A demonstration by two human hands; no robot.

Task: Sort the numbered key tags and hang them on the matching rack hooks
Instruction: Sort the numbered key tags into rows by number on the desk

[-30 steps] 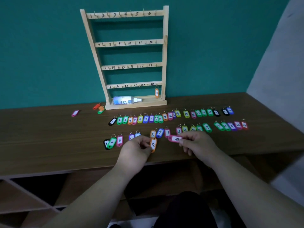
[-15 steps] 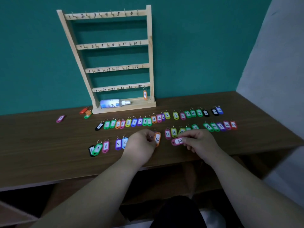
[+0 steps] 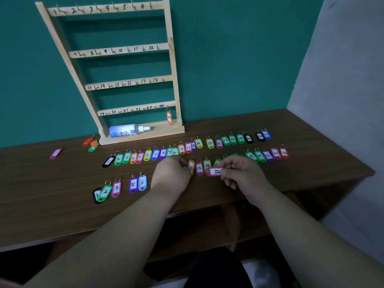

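Orange 12 tag [image 3: 191, 166] now down w/ left hand [image 3: 171, 175].

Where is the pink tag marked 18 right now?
In the head view, the pink tag marked 18 lies sideways, pinched in the right hand, just right of the pink 13 tag in the near row.

Both hands over tag rows, right hand [image 3: 242, 173] pinching pink tag 18 [image 3: 214, 171].

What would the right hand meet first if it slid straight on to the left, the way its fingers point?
Probably the pink tag numbered 13, just left of the pink tag the right hand holds; depth is uncertain.
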